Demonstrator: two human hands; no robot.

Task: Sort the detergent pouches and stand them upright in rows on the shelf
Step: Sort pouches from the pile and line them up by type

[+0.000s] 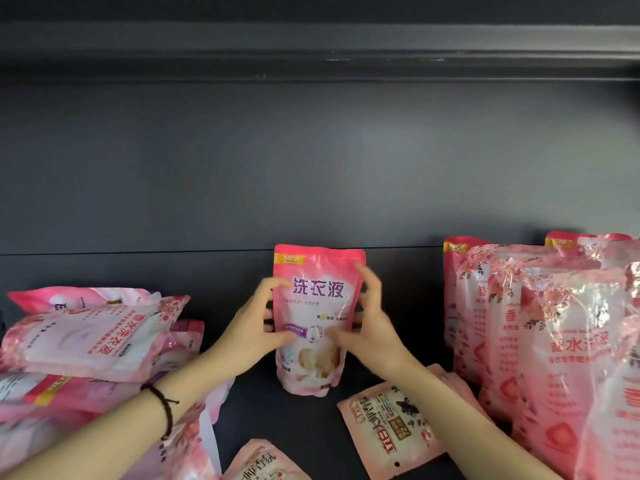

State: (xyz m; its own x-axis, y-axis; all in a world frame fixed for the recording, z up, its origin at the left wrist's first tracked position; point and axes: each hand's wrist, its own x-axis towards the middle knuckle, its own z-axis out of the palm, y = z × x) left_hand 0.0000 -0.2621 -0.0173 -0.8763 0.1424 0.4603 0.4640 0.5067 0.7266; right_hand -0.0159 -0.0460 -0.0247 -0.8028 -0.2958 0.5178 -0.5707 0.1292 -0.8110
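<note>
A pink detergent pouch (317,306) with purple lettering stands upright in the middle of the dark shelf (398,306). My left hand (258,323) grips its left edge and my right hand (367,327) grips its right edge, thumbs on the front. To the right, several pink pouches (540,334) stand upright in rows. At the left, a heap of pink pouches (93,341) lies flat and jumbled.
Two flat pink sachets lie on the shelf near the front: one (391,427) under my right forearm, another (263,462) at the bottom edge. The dark back wall (311,168) rises behind. Bare shelf floor shows on both sides of the held pouch.
</note>
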